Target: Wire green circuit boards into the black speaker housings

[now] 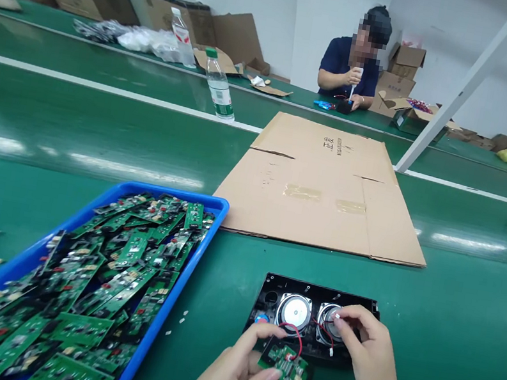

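Note:
My left hand is closed around the edges of a small green circuit board, held just in front of a black speaker housing. A red wire runs from the board toward the housing. Two round silver speakers sit in the housing, which lies flat on the green table. Over the right-hand speaker, my right hand pinches a small white wire connector between thumb and forefinger. Another white plug hangs on thin wires just below. A blue part shows at the housing's left end, partly hidden by my left hand.
A blue tray heaped with circuit boards stands to the left. Behind the housing lies a flattened cardboard sheet. A water bottle stands farther back. Across the benches, a person works with a hand tool. A slanted white post rises at right.

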